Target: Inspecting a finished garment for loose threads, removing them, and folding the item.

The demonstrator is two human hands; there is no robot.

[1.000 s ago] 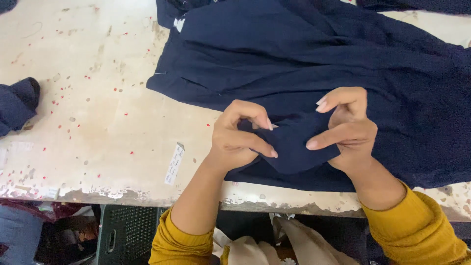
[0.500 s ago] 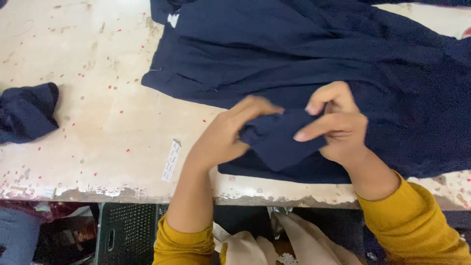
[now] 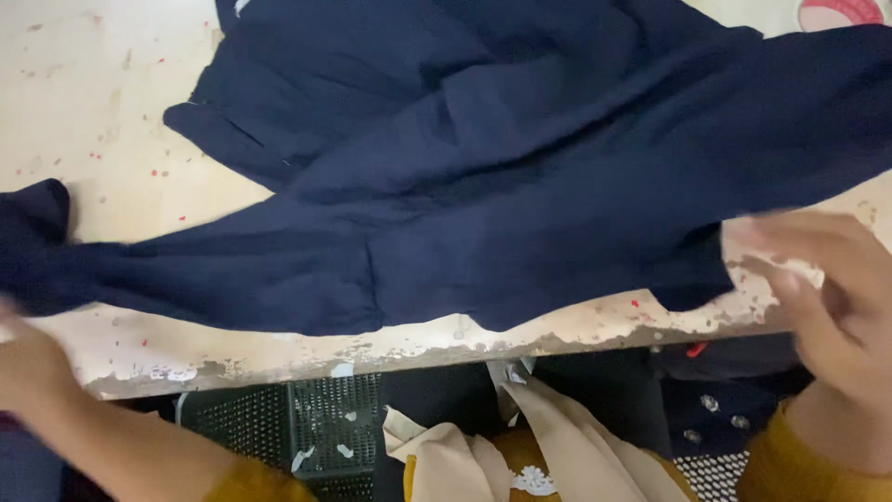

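Worn table [image 3: 102,112], pale cream top, speckled with red paint flecks, chipped and peeling along the near edge. Spread across most of it, from 9 o'clock through the centre to 3 o'clock, a navy garment [image 3: 520,186], creased, with folds piled toward 12 o'clock and one long part stretched out to 9 o'clock. At 1 o'clock, at the far edge, a pink-and-white object [image 3: 841,13], mostly cut off.

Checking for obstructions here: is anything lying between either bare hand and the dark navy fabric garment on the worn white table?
Nothing visible does. The left hand and right hand sit at opposite ends of the dark navy fabric garment.
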